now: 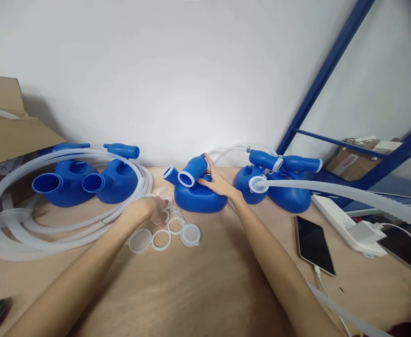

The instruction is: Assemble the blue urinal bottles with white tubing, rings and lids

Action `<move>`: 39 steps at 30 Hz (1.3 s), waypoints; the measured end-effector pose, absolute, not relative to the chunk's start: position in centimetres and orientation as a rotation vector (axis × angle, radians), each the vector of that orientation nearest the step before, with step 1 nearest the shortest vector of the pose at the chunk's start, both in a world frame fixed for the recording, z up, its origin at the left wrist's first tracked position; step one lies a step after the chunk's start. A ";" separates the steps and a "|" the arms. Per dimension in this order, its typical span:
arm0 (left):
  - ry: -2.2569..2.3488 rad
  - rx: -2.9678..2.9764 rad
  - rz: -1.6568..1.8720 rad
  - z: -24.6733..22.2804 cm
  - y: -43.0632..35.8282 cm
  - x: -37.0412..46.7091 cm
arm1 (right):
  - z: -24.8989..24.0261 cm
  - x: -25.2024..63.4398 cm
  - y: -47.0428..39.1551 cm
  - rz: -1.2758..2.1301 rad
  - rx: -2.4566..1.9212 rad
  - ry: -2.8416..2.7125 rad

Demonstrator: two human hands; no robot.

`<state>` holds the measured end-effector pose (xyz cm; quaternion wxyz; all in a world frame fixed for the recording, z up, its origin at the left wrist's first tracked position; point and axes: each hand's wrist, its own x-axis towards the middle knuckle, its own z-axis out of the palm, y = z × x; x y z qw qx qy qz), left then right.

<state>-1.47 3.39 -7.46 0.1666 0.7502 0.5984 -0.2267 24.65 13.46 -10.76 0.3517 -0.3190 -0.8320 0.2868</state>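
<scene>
In the middle of the table, a blue plastic bottle (201, 199) has a white-rimmed neck (170, 173) pointing left. Over its top lies a blue tubular mouthpiece (193, 171) with a white ring at its near end. My right hand (217, 180) is closed around the mouthpiece, thumb in front and fingers behind. My left hand (148, 209) is curled down at a group of translucent white rings and caps, its fingertips at the far ones; what it pinches is hidden. A flat white ring (161, 248) and a white cap (191, 235) lie nearer me.
Two blue bottles (65, 193) and coiled clear hose (2, 234) occupy the left, beside a cardboard box (12, 135). On the right are more blue bottles (291, 196), a corrugated hose (349, 194), a phone (315, 244), a power strip (345, 229) and a blue metal frame (326, 77).
</scene>
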 end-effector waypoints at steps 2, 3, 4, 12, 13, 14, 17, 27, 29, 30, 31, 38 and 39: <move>1.683 2.133 -0.630 -7.7 3.7 -1.9 | -10.8 24.7 13.5 0.713 -0.842 -2.164; 1.668 2.131 -0.616 -7.7 3.8 -2.2 | -10.8 24.7 13.5 0.699 -0.850 -2.171; 1.652 2.129 -0.597 -7.7 3.9 -2.5 | -10.8 24.7 13.5 0.685 -0.858 -2.177; 1.677 2.172 -0.414 -7.0 5.2 -6.1 | -10.9 24.7 13.5 0.670 -0.835 -2.152; 1.704 2.182 -0.412 -7.1 5.4 -6.4 | -10.9 24.7 13.5 0.675 -0.829 -2.151; 1.733 2.194 -0.412 -7.4 5.7 -6.7 | -10.9 24.7 13.5 0.678 -0.826 -2.153; 1.830 2.227 -0.410 -8.3 6.1 -7.3 | -10.8 24.7 13.4 0.681 -0.819 -2.156; 1.914 2.229 -0.504 -10.1 6.7 -7.2 | -10.7 24.7 13.2 0.754 -0.764 -2.117; 1.899 2.236 -0.487 -9.7 6.7 -7.1 | -10.7 24.7 13.2 0.762 -0.777 -2.116; 1.890 2.236 -0.477 -9.4 6.6 -7.1 | -10.7 24.7 13.2 0.758 -0.790 -2.117; 1.880 2.234 -0.463 -9.1 6.4 -7.0 | -10.8 24.7 13.2 0.745 -0.805 -2.120; 1.706 2.245 -0.141 -5.5 5.6 -8.4 | -11.1 24.7 13.7 0.622 -0.865 -2.128; 1.707 2.238 -0.073 -5.0 5.5 -8.9 | -11.2 24.7 13.8 0.620 -0.867 -2.127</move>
